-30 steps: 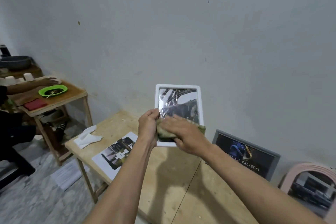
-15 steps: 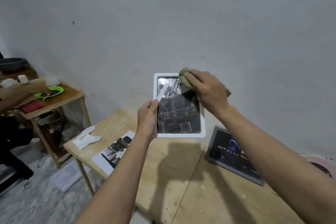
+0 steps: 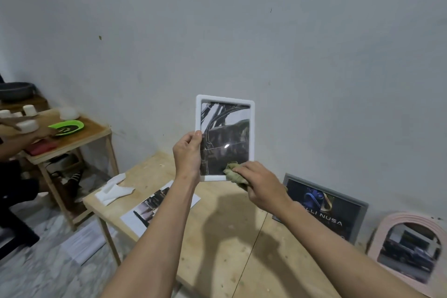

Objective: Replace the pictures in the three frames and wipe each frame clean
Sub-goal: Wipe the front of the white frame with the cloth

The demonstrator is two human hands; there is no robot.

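A white picture frame (image 3: pixel 225 100) with a dark photo behind glass is held upright in the air over the wooden table (image 3: pixel 225 244). My left hand (image 3: pixel 187 155) grips its left edge, thumb on the front. My right hand (image 3: pixel 260 182) presses an olive-green cloth (image 3: pixel 233 174) against the frame's lower right corner. A grey frame (image 3: pixel 324 208) with a dark blue picture leans on the wall at the right. A pink arched frame (image 3: pixel 411 244) stands further right.
A loose printed picture (image 3: pixel 150 210) and a crumpled white tissue (image 3: pixel 112 190) lie on the table's left part. A smaller wooden table (image 3: pixel 79 138) at the left holds a green plate (image 3: pixel 66 127), white cups and a red item; another person's arm (image 3: pixel 14 140) reaches over it.
My right hand has moved with the cloth from the frame's top right corner down to its lower right corner. The left hand has kept its grip on the left edge.
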